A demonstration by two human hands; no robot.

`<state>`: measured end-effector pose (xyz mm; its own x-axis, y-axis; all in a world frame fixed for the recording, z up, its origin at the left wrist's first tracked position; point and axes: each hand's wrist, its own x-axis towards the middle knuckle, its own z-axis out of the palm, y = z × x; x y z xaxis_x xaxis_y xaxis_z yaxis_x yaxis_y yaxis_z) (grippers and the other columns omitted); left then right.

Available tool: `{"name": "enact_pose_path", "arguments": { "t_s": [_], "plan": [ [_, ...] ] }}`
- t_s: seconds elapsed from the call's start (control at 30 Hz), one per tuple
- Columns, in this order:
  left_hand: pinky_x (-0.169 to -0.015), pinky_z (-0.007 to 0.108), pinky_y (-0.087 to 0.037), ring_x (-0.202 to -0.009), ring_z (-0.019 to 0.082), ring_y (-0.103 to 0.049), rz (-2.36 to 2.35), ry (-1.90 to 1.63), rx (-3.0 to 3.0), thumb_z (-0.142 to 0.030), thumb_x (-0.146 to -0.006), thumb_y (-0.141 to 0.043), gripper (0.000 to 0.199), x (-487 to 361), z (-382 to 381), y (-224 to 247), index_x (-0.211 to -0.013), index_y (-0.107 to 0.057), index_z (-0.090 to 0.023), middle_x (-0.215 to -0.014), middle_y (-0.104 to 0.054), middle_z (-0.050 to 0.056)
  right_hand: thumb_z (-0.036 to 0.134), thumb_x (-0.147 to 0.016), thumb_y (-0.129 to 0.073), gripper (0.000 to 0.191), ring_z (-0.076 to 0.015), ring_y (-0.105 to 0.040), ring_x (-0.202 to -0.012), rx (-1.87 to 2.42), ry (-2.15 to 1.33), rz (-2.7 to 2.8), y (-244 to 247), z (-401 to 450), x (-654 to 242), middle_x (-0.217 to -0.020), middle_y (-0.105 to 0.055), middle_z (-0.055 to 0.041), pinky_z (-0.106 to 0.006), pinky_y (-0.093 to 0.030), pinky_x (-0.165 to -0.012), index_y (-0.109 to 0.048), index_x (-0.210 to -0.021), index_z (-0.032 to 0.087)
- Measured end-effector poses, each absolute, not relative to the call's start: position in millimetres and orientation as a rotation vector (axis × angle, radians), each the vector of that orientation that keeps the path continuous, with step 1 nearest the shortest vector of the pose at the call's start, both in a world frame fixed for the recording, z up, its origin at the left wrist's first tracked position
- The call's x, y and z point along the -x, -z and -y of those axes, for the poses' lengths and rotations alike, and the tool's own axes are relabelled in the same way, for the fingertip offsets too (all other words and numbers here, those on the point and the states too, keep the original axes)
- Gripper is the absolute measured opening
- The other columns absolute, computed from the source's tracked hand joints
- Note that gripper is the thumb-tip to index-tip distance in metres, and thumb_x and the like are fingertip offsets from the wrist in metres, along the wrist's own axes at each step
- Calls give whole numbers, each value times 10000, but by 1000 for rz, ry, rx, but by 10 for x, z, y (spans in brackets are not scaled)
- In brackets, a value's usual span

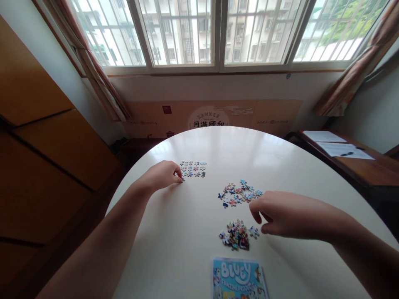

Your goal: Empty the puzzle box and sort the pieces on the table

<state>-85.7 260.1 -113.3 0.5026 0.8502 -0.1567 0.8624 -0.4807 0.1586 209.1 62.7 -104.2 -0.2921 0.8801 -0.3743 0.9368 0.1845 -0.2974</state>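
Observation:
My left hand (165,173) pinches a small puzzle piece (183,179) at the lower left corner of some puzzle pieces laid out in rows (195,169). Over the right part of the table, my right hand (264,211) has its thumb and forefinger apart with nothing between them. Just left of its fingertips lies a single light-coloured piece (254,231). A heaped pile of pieces (237,236) is beside that one. Farther back, a looser group of pieces (239,194) is spread out, its right end close to my right knuckles.
A blue Bluey box (239,279) lies at the near edge of the view on the round white table (174,241). Papers (339,149) rest on a brown desk (380,170) at the right. Beyond the table are a printed cardboard panel (274,112) and windows.

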Motion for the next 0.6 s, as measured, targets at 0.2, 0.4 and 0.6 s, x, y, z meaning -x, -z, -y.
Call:
{"name": "enact_pose_path", "arguments": {
  "t_s": [0.2, 0.4, 0.6],
  "plan": [
    [-556, 259, -359, -672, 186, -602, -1515, -14, -2540, -407, -760, -655, 237, 876, -2573, 1050, -847, -778, -225, -840, -681, 45, 187, -783, -634, 211, -147, -562, -826, -1737, 745, -2465, 1076, -636, -2066, -885, -656, -25, -242, -341, -684, -712, -970, 245],
    [-563, 275, -345, -649, 181, -575, -1443, -125, -2656, -433, -826, -616, 265, 791, -2430, 957, -845, -767, -216, -703, -638, 21, 164, -725, -600, 217, -133, -561, -761, -1667, 720, -2466, 1134, -654, -1974, -838, -670, -24, -240, -326, -644, -737, -880, 231],
    [-541, 276, -318, -608, 164, -546, -1432, -263, -2669, -415, -834, -632, 237, 811, -2445, 975, -828, -757, -213, -649, -595, 6, 134, -637, -598, 177, -90, -467, -582, -1652, 788, -2300, 1080, -657, -1992, -696, -638, -15, -214, -269, -524, -721, -758, 176]
  ]
}}
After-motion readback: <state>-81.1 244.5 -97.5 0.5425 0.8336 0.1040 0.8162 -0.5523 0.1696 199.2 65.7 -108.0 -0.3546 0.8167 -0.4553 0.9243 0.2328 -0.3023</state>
